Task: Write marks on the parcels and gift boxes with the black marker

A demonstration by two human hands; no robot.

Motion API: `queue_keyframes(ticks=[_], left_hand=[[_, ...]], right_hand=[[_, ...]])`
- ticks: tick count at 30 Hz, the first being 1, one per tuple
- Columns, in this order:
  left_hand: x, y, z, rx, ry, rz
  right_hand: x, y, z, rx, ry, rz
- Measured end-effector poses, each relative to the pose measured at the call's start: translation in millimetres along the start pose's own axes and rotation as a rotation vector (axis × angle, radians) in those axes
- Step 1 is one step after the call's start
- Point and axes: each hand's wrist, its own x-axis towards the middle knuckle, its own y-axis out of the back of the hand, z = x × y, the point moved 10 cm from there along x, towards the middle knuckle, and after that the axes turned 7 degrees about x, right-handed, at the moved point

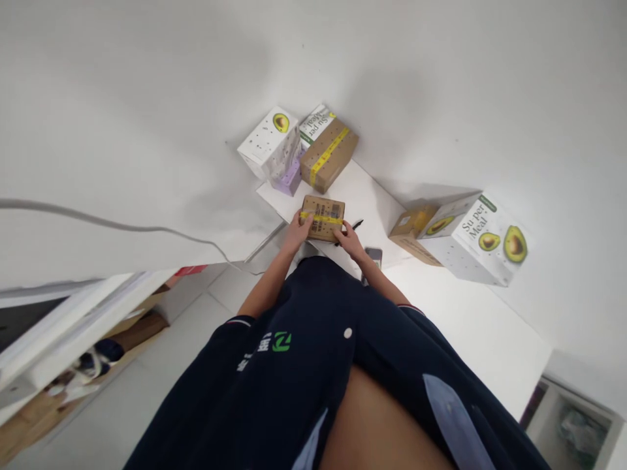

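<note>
The left hand and the right hand hold a small cardboard box between them at the near edge of the white tabletop, each grip closed around one side with the thumb over the top, near the yellow tape; whether the box rests there or is slightly lifted, I cannot tell. A black pen lies just beside the right hand, and a phone is partly hidden by the right forearm. Beyond stands a larger taped carton.
</note>
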Motion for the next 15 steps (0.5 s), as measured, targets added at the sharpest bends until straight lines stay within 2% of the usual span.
queue_keyframes(ticks=[3,8,15], left_hand=[[-10,1.9,2,-0.039,0.021,-0.024],[-32,2.8,15,-0.031,-0.125,-0.053],[-31,-6.3,8,-0.008,-0.099,-0.081]], right_hand=[[-5,1,-2,0.063,0.073,-0.01],[-17,10,2,0.215,0.198,0.022],[-12,18,21,0.298,0.204,0.148]])
